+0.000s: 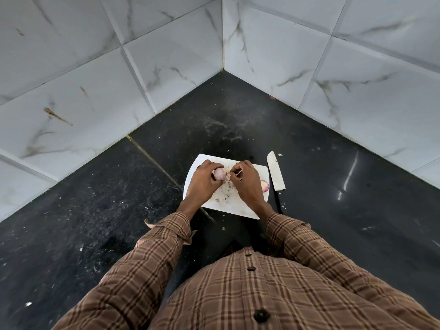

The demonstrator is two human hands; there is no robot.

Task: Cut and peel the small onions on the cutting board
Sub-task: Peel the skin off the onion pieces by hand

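Observation:
A white cutting board [240, 209] lies on the black counter in front of me. Above its middle, my left hand [202, 181] grips a small pale pink onion [218, 174]. My right hand [247, 179] is just right of that onion and pinches a strip of brown onion skin [238, 172] that leads off it. An onion half [264, 185] lies cut side up by the board's right edge, partly hidden behind my right hand. Bits of skin [225, 189] are scattered on the board below both hands.
A knife [276, 173] lies on the black counter [321, 182] just right of the board, blade pointing away from me. Marble-patterned tiled walls [119, 75] meet in a corner beyond the board. Small scraps dot the counter.

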